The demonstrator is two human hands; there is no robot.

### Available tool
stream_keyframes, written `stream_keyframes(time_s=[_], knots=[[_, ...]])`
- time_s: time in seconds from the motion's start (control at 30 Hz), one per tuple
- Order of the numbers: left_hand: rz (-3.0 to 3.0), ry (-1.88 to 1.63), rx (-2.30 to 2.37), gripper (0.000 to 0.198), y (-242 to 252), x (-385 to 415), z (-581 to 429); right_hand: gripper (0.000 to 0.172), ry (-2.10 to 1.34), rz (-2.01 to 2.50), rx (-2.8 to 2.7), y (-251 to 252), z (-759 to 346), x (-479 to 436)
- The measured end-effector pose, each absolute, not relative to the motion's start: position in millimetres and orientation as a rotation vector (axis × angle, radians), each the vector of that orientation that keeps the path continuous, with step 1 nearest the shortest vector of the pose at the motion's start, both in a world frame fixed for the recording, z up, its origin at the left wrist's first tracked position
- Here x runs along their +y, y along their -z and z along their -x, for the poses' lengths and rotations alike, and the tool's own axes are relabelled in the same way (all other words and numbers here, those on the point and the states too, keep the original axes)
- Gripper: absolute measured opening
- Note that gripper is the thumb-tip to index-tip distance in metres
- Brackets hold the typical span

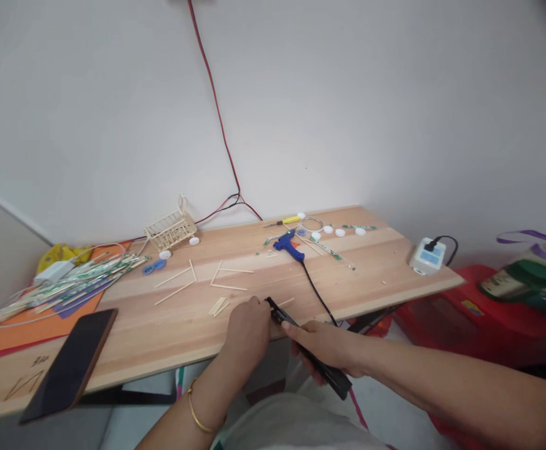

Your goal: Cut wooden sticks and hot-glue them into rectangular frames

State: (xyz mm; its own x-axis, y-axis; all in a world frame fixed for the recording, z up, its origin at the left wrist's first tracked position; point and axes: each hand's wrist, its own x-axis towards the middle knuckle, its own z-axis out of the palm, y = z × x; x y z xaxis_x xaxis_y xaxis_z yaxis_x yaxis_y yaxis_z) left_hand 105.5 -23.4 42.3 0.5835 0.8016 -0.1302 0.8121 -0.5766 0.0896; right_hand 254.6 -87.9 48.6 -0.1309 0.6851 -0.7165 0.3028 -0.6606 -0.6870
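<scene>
My right hand is wrapped round the handles of a black hand cutter, whose jaws point up and left over the table's front edge. At the jaws, my left hand is closed in a pinch. A thin wooden stick shows just beyond the jaws, in line with the left fingertips; its held end is hidden. Left of that hand lie several short cut sticks. Further back, sticks form two open three-sided outlines, one ending at a corner stick and the other at a short stick.
A blue glue gun lies mid-table, its black cord running over the front edge. At the back left stands a small stick-built frame. A phone, a bundle of wrapped sticks, white caps and a power meter lie around.
</scene>
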Motion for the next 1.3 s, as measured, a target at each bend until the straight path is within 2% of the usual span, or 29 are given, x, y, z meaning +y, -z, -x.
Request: stream_keyframes(time_s=[0.13, 0.43, 0.73, 1.3], knots=[[-2.684, 0.074, 1.357, 0.018, -40, -23, -106, 0.054, -1.746, 1.909, -1.215, -48, -255, -90], [-2.683, 0.072, 1.404, 0.015, -41, -18, -107, 0.052, -1.598, 1.859, -1.337, -29, -255, -91], [-2.668, 0.015, 1.4, 0.022, -41, -4, -116, 0.048, -1.666, 1.894, -1.281, -49, -262, -73], [-2.728, 0.012, 1.379, 0.022, -44, 8, -126, 0.054, -1.642, 1.836, -1.378, -36, -282, -54]])
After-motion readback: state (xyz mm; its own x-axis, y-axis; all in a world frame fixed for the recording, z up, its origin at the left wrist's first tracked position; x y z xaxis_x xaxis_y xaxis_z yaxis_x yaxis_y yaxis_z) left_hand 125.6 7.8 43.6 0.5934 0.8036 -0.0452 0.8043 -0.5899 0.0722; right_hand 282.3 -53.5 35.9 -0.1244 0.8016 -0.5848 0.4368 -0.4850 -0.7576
